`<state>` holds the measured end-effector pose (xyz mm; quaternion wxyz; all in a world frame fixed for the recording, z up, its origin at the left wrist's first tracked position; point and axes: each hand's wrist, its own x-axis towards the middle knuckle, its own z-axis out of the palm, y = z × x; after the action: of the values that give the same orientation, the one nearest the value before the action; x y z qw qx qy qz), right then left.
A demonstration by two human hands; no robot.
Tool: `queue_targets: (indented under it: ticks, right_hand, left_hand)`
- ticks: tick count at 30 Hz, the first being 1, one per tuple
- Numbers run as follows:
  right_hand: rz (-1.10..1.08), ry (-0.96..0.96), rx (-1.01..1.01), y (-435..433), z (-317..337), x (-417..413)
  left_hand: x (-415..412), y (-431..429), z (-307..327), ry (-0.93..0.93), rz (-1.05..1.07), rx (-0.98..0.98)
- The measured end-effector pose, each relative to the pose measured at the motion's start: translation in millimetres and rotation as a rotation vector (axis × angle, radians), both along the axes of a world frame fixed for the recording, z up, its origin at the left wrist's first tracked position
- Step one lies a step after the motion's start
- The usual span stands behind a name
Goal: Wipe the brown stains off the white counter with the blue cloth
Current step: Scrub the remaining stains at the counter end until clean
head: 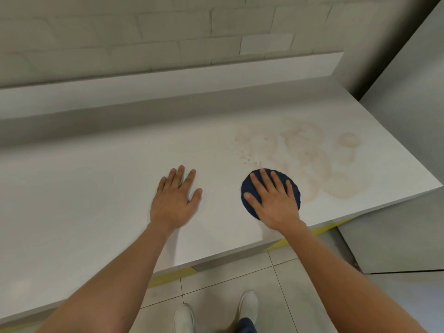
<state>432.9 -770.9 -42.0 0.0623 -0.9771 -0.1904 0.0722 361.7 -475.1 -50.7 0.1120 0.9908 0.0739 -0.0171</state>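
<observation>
The white counter (pixel 96 179) runs across the view. Pale brown stains (pixel 310 155) spread in rings and smears over its right part, with small specks at their left edge. A dark blue cloth (pixel 248 186), bunched into a round pad, lies on the counter just below and left of the stains. My right hand (pixel 274 200) presses flat on top of the cloth with fingers spread, covering most of it. My left hand (pixel 175 200) rests flat on the bare counter to the left, fingers apart, holding nothing.
A raised white ledge (pixel 168 85) and a brick-pattern wall (pixel 144 32) back the counter. A grey cabinet side (pixel 408 68) closes off the right end. The counter's front edge drops to a tiled floor (pixel 216 280) with yellow tape.
</observation>
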Motion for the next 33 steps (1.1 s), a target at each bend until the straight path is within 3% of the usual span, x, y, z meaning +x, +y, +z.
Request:
queue_targets:
  ticks: [6,11,19,23,27,33]
  right_hand:
    - [0.083,-0.009,0.041,47,-1,-19]
    - [0.159,0.003,0.079,15,-6,-33]
    - [0.014,0.03,0.014,24,5,19]
    - [0.197,0.052,0.025,50,7,3]
    - [0.336,0.044,0.079,20,-4,-14]
    - [0.194,-0.014,0.014,-2,-1,43]
  left_hand:
    - [1,0,0,0.013,0.005,0.029]
    - [1,-1,0,0.02,0.015,0.027]
    - [-3,-4,5,0.042,0.016,-0.01]
    - [-3,-4,9,0.035,0.033,-0.011]
    - [-2,-5,8,0.027,0.044,0.0]
    - [-3,-7,8,0.001,0.053,-0.013]
